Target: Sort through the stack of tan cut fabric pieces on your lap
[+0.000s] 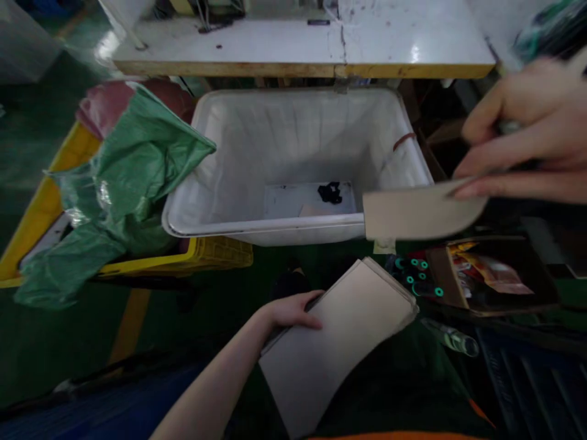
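My left hand (298,310) is closed on the left edge of a stack of flat beige pieces (351,330), thumb on top, low over my lap. The pieces have one curved side; cloth or card, I cannot tell which. At the right, my right hand (534,131) is blurred and pinches a single flat beige piece (422,211) with a rounded end. Something small and grey shows between its fingers, too unclear to name. The single piece overlaps the front right corner of a big white plastic tub (284,131).
A dark scrap (330,192) lies on the tub's floor. Behind stands a white worktable (275,46). Left is a yellow crate (197,253) under a green plastic sack (142,153). Right are green-ended spools (419,275), a cardboard box (452,281) and a clear bottle (458,341).
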The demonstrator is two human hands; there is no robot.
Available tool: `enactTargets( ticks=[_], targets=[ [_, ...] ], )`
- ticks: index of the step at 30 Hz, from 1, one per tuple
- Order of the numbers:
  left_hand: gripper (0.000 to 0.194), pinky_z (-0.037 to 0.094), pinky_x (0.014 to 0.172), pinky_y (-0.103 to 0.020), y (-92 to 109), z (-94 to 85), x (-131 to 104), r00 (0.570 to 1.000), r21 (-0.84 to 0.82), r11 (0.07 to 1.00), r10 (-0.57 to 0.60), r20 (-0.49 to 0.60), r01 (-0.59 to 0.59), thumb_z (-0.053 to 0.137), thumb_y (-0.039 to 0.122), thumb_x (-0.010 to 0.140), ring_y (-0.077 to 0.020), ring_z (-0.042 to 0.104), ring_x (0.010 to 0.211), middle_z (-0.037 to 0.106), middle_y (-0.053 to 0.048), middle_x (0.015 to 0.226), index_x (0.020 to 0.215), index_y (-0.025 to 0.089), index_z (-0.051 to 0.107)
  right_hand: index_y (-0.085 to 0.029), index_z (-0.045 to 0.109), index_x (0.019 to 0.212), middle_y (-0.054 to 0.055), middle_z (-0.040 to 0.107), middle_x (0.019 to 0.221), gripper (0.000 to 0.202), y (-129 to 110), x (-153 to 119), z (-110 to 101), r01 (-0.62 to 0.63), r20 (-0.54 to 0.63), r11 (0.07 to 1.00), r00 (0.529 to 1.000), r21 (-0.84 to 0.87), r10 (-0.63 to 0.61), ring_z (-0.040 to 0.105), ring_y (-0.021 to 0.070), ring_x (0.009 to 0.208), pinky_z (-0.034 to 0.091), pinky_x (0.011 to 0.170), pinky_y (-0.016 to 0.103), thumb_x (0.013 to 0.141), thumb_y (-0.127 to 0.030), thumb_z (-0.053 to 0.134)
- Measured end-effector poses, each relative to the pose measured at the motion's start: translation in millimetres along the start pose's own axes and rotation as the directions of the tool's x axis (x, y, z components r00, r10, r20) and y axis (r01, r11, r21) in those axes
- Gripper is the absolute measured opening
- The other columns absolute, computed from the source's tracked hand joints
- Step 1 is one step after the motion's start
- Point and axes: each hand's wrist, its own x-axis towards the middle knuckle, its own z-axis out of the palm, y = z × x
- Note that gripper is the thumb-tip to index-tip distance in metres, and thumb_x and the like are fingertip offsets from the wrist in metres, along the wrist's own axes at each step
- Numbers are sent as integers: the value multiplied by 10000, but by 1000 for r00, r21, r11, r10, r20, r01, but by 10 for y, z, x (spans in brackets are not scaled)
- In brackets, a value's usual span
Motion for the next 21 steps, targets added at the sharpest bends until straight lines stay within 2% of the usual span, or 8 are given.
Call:
enactTargets(
  ticks=[1,3,4,6,10,13,18,21],
  targets=[
    [990,336,1098,-390,7,26,-8,1000,-27,1000,-9,13,10,799,402,625,-313,430,1319,436,-104,1471,1468,167,338,-203,725,778,-97,662,970,346,-188,-170,84,124,209,992,970,17,-125,584,111,981,400,782,277,778,-508,561],
    [1022,421,1026,-398,26,82,-12,997,-120,991,-44,55,51,804,374,621,-321,479,1277,444,-112,1461,1484,177,292,-228,705,841,-59,659,846,302,-556,-369,463,207,574,957,767,201,-286,609,73,791,448,698,228,920,-423,488],
    [1030,456,983,-401,35,114,-5,996,-165,984,-64,68,74,805,354,619,-322,508,1247,454,-114,1451,1488,188,277,-233,691,865,-46,655,780,290,-722,-406,745,191,653,927,664,324,-365,601,77,718,455,648,215,955,-389,464],
    [994,484,933,-395,43,181,29,995,-204,975,-72,65,84,809,289,601,-317,549,1192,504,-109,1403,1464,203,323,-238,679,860,-42,649,725,230,-994,-394,1416,262,642,883,610,389,-464,571,94,629,418,568,222,937,-390,524],
    [699,486,881,-396,-18,281,134,999,-177,984,-31,31,36,744,142,575,-281,621,1010,673,-85,1137,1250,167,568,-219,683,848,-10,689,793,188,-1287,-280,2621,379,540,910,738,165,-405,585,151,674,381,557,242,854,-398,628],
    [469,493,824,-393,-114,275,174,999,-176,984,-37,26,41,674,151,615,-248,633,893,702,-74,959,1082,126,643,-184,650,956,63,670,994,248,-1315,-308,3051,381,422,922,826,69,-373,592,221,881,431,691,308,862,-411,619],
    [369,493,818,-352,-142,132,109,998,-145,989,-18,65,27,661,321,704,-234,629,903,692,-62,932,1012,119,656,-149,579,1038,139,581,1063,720,-1152,-451,3113,259,160,964,951,52,-264,508,302,997,390,902,471,669,-767,615],
    [559,482,879,-354,-58,93,42,997,-118,993,21,81,-11,536,554,806,-257,625,1018,678,-83,1098,1190,152,599,-180,550,1079,108,554,1087,651,-978,-344,2831,199,121,952,965,231,-231,508,260,999,414,895,423,732,-729,591]
  ],
)
